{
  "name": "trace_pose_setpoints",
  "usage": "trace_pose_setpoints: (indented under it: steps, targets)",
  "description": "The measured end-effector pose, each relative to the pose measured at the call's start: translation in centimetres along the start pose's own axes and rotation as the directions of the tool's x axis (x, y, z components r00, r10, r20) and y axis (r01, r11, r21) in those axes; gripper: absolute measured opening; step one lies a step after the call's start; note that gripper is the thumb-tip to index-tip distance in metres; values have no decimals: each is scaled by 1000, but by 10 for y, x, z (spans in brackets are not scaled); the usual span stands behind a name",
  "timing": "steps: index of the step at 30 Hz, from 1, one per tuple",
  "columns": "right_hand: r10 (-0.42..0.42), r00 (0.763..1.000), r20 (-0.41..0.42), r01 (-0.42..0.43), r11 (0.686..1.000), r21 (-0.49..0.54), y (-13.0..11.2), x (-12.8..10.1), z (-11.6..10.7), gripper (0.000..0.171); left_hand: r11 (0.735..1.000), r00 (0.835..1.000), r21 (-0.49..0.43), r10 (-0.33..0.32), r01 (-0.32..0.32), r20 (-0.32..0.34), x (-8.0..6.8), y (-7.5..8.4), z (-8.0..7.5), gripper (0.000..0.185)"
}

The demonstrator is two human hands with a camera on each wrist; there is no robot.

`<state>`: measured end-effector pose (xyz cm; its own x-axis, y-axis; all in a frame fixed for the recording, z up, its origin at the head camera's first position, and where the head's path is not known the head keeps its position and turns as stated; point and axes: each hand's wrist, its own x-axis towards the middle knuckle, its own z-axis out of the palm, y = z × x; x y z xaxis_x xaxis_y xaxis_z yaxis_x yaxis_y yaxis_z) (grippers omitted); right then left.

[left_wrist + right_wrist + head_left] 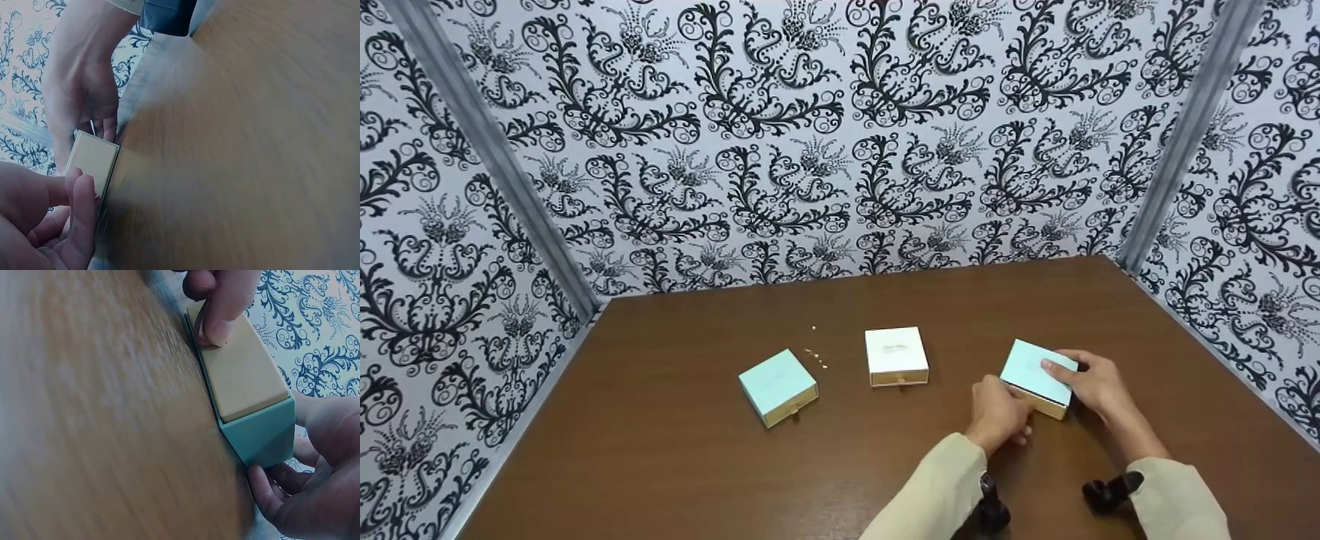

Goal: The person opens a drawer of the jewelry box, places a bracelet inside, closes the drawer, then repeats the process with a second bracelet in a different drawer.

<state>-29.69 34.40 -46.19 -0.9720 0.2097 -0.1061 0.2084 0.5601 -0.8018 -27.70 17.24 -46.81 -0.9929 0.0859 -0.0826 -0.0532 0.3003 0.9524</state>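
Teal-sleeved drawer box (1037, 377) is sitting at the wooden table's (675, 465) right, the right hand (1099, 384) gripping its sleeve while the left hand (999, 415) is pinching its drawer front, which risks jerking out and spilling.

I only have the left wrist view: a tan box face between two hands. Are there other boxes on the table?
Observer: Yes, the head view shows a second mint box at left and a white box in the middle.
Operator: What colour is the held box's sleeve?
Observer: Mint; the held box sits at right.
Operator: How does the right hand hold it?
Observer: The right hand grips its far end; the left hand pinches the tan drawer front.
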Motion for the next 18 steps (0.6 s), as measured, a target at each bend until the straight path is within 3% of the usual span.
trace_pose_setpoints:
  steps: [12, 18]
  targets:
    - [-19, 1000, -19, 20, 1000, 3, -2, 1, -1, 77, 1000, 999, -29, 8, -9, -31, 8, 0, 4, 28]
    - [-18, 1000, -13, 18, 1000, -20, 0, 0, -1, 75, 999, 999, -25, 33, -33, -5, 7, -5, 4, 29]
